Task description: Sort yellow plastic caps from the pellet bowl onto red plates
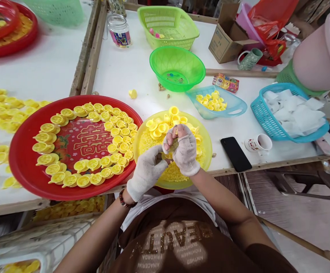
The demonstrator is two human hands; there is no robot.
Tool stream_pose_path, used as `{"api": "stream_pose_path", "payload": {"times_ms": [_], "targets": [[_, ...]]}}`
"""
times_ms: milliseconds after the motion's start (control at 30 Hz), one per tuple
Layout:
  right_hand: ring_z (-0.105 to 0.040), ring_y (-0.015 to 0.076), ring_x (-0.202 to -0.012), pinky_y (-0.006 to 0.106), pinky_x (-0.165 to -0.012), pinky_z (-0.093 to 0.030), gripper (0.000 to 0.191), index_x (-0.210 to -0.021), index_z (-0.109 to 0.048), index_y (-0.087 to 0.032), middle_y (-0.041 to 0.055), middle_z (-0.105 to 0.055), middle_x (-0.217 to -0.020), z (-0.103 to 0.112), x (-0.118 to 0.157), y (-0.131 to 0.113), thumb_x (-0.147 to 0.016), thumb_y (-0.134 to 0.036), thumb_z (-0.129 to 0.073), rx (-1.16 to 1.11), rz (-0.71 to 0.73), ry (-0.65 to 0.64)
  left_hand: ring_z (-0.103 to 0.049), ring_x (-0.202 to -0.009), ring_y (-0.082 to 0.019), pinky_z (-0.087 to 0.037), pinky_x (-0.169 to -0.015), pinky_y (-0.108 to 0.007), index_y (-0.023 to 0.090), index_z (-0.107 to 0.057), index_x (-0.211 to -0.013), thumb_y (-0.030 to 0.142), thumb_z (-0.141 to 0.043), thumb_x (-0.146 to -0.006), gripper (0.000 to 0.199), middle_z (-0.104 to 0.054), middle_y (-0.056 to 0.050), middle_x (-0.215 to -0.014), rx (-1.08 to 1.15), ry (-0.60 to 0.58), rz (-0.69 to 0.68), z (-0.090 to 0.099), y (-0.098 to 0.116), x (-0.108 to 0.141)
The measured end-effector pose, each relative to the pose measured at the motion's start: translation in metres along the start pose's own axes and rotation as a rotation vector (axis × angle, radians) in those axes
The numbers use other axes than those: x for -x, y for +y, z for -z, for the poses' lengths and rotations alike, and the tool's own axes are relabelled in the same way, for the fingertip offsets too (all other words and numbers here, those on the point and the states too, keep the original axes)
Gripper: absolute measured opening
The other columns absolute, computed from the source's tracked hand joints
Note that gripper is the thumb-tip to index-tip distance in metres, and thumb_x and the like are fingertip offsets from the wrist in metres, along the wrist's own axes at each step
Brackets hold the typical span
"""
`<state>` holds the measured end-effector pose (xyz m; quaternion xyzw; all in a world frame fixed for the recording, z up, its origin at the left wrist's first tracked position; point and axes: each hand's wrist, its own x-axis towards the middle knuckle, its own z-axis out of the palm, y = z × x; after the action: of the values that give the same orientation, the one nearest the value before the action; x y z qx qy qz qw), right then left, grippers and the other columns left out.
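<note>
Cups (174, 110) — glossy, round-rimmed, yellow.

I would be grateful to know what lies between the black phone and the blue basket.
A white patterned cup stands between the black phone and the blue basket, as the head view shows.

Bright, soft light falls around both gloved hands (146, 174) (183, 151). Shadows mottle the brown shirt (170, 235) below them. Objects far from them stretch toward the edges.
</note>
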<state>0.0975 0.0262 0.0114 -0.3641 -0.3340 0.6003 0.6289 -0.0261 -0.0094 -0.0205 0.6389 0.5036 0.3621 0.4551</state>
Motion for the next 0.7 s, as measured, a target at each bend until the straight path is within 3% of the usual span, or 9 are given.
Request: {"api": "stream_pose_path", "payload": {"times_ms": [233, 367, 433, 533, 633, 700], "targets": [[-0.043, 0.0077, -0.049, 0.022, -0.045, -0.034, 0.041, -0.075, -0.041, -0.023, -0.0069, -0.042, -0.063, 0.006, -0.003, -0.01, -0.095, -0.057, -0.055, 0.013, 0.004, -0.003, -0.068, -0.085, -0.016, -0.056, -0.08, -0.029, 0.017, -0.062, -0.114, 0.027, -0.069, -0.085, 0.032, -0.072, -0.006, -0.102, -0.053, 0.069, -0.086, 0.003, -0.012, 0.003], [-0.038, 0.0086, -0.049, 0.023, -0.046, -0.03, 0.035, -0.079, -0.042, -0.024, -0.0072, -0.041, -0.062, 0.026, 0.005, -0.017, -0.098, -0.052, -0.051, 0.323, -0.013, -0.034, -0.069, -0.089, -0.015, -0.057, -0.082, -0.028, 0.018, -0.062, -0.117, 0.02, -0.066, -0.086, 0.031, -0.071, -0.007, -0.11, -0.199, 0.19, -0.217, 0.014, -0.012, 0.005], [-0.043, 0.0103, -0.055, 0.025, -0.052, -0.036, 0.028, -0.081, -0.047, -0.023, -0.0054, -0.045, -0.064, 0.038, 0.012, -0.02, -0.099, -0.044, -0.052, 0.66, 0.076, -0.143, -0.069, -0.095, -0.016, -0.057, -0.085, -0.027, 0.018, -0.063, -0.118, 0.016, -0.064, -0.087, 0.031, -0.071, -0.007, -0.114, -0.275, 0.242, -0.304, 0.02, -0.011, 0.005], [-0.054, 0.0162, -0.076, 0.031, -0.071, -0.045, 0.008, -0.09, -0.058, -0.021, 0.0017, -0.059, -0.083, 0.045, 0.027, -0.023, -0.096, -0.027, -0.056, 1.182, 0.239, -0.445, -0.069, -0.099, -0.016, -0.058, -0.086, -0.026, 0.019, -0.064, -0.116, 0.018, -0.064, -0.088, 0.028, -0.07, -0.007, -0.116, -0.333, 0.257, -0.349, 0.031, -0.007, 0.007], [-0.058, 0.0214, -0.097, 0.036, -0.086, -0.048, 0.015, -0.104, -0.061, -0.018, 0.0086, -0.063, -0.105, 0.041, 0.045, -0.02, -0.096, -0.014, -0.049, 1.439, 0.31, -0.746, -0.067, -0.103, -0.019, -0.057, -0.091, -0.031, 0.018, -0.064, -0.115, 0.025, -0.066, -0.088, 0.028, -0.068, -0.008, -0.116, -0.413, 0.292, -0.334, 0.052, -0.003, 0.007], [-0.058, 0.0219, -0.102, 0.036, -0.089, -0.048, 0.019, -0.109, -0.061, -0.016, 0.0102, -0.063, -0.112, 0.036, 0.055, -0.014, -0.097, -0.012, -0.047, 1.515, 0.319, -0.869, -0.066, -0.103, -0.021, -0.056, -0.094, -0.035, 0.018, -0.067, -0.113, 0.028, -0.067, -0.087, 0.028, -0.066, -0.009, -0.116, -0.534, 0.367, -0.308, 0.077, -0.003, 0.003]]}}
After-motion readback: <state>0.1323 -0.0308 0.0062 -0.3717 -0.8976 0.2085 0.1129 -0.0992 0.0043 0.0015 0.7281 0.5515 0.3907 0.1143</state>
